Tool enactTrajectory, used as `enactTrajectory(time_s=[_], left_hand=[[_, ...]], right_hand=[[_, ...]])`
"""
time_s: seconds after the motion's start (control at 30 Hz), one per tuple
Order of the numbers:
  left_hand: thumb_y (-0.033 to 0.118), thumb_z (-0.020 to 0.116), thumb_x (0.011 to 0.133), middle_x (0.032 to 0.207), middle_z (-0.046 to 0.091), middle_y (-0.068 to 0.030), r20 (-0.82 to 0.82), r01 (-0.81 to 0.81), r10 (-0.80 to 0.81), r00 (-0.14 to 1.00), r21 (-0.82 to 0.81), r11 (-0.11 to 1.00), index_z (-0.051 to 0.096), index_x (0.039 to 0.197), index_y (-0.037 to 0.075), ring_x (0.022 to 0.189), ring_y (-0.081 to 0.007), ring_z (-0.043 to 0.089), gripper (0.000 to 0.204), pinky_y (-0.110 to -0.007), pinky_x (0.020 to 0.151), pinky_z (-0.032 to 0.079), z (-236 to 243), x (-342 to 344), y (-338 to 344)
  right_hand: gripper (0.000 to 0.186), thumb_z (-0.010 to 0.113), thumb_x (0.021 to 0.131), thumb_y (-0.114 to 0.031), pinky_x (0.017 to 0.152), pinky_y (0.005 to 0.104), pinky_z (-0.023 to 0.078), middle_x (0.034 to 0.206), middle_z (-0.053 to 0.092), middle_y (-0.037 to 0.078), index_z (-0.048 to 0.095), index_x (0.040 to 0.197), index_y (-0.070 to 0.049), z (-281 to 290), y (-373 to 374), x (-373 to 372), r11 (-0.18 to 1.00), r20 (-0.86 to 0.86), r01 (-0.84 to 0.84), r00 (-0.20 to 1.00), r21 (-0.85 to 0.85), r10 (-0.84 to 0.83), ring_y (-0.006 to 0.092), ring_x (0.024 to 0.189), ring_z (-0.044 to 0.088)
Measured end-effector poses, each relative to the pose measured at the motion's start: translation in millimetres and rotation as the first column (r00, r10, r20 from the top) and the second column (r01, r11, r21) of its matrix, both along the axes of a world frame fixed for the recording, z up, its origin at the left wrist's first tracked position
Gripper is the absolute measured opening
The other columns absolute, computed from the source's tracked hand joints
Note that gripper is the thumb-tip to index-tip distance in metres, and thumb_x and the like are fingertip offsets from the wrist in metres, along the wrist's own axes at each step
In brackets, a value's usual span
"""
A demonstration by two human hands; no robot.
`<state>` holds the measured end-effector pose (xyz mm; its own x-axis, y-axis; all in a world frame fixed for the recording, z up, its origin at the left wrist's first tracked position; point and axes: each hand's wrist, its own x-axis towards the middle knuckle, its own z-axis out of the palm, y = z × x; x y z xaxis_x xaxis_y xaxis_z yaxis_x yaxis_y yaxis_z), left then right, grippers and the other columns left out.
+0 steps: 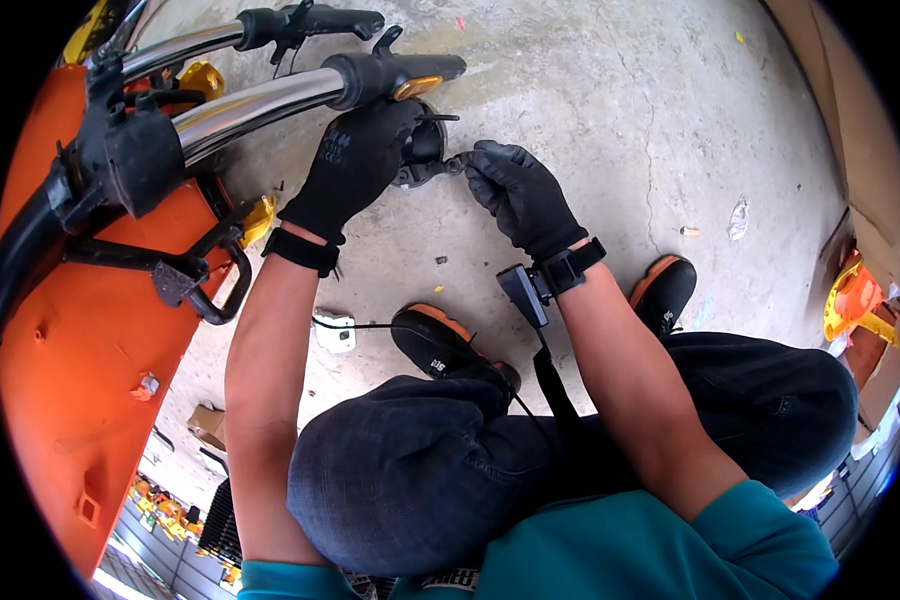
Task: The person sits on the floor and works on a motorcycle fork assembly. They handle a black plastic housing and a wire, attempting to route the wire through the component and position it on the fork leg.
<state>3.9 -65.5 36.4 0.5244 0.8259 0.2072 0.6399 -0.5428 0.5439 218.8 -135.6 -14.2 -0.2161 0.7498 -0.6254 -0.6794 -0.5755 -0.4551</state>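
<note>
My left hand [362, 152], in a black glove, is closed on a black round housing [426, 148] just beneath the end of a motorcycle fork leg [260, 108]. A small bracket with a round eye [455, 166] sticks out from the housing's right side. Right beside that eye, my gloved right hand [515, 192] has thumb and fingers pinched together. Whatever lies between those fingertips is too small or hidden to name. An orange reflector [418, 88] sits on the fork leg above my left hand.
A second fork leg [195, 48] runs behind the first. Orange bodywork [100, 370] and a black tubular frame [160, 258] fill the left side. A white object [335, 334] lies on the concrete floor by my shoe [435, 340]. Cardboard [820, 90] stands at the right.
</note>
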Motion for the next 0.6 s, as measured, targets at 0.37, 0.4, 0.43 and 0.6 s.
enactTrajectory(time_s=[0.37, 0.4, 0.43, 0.6], left_hand=[[0.002, 0.056, 0.086, 0.100, 0.067, -0.0187, -0.079, -0.004, -0.003, 0.997, -0.096, 0.995, 0.063, 0.111, 0.001, 0.092, -0.0347, 0.065, 0.026, -0.039, 0.081, 0.053, 3.3, 2.0, 1.4], [0.002, 0.056, 0.086, 0.100, 0.067, -0.0186, -0.069, 0.005, -0.010, 0.998, -0.073, 0.997, 0.063, 0.111, 0.001, 0.092, -0.0346, 0.065, 0.026, -0.039, 0.081, 0.053, 1.7, 0.0, 0.6], [0.002, 0.056, 0.086, 0.100, 0.067, -0.0186, -0.077, -0.001, -0.005, 0.997, -0.078, 0.997, 0.063, 0.111, 0.001, 0.092, -0.0346, 0.065, 0.027, -0.039, 0.081, 0.053, 0.2, -1.5, -0.7], [0.002, 0.057, 0.086, 0.100, 0.067, -0.0188, -0.072, -0.016, 0.009, 0.997, -0.093, 0.996, 0.062, 0.112, 0.000, 0.092, -0.0350, 0.065, 0.027, -0.039, 0.081, 0.053, -2.1, -1.0, 0.0]], right_hand=[[0.014, 0.058, 0.096, -0.011, 0.074, 0.0243, 0.055, 0.095, 0.066, 0.009, 0.059, 0.105, 0.000, -18.5, -14.3, -12.0, 0.945, 0.323, -0.092, 0.946, 0.314, -0.016, 0.0133, 0.079, 0.062], [0.014, 0.058, 0.096, -0.011, 0.074, 0.0242, 0.055, 0.095, 0.065, 0.009, 0.059, 0.105, 0.000, -15.3, -13.2, -14.0, 0.943, 0.315, -0.089, 0.949, 0.322, -0.018, 0.0132, 0.079, 0.062], [0.014, 0.058, 0.096, -0.011, 0.073, 0.0241, 0.055, 0.095, 0.065, 0.009, 0.059, 0.105, 0.000, -11.5, -11.6, -11.7, 0.989, 0.101, 0.012, 0.994, 0.145, -0.027, 0.0130, 0.079, 0.062], [0.014, 0.056, 0.097, -0.010, 0.073, 0.0236, 0.055, 0.094, 0.065, 0.010, 0.059, 0.105, 0.001, -10.1, -6.2, -8.7, 0.996, -0.141, 0.078, 0.986, -0.053, -0.085, 0.0130, 0.079, 0.062]])
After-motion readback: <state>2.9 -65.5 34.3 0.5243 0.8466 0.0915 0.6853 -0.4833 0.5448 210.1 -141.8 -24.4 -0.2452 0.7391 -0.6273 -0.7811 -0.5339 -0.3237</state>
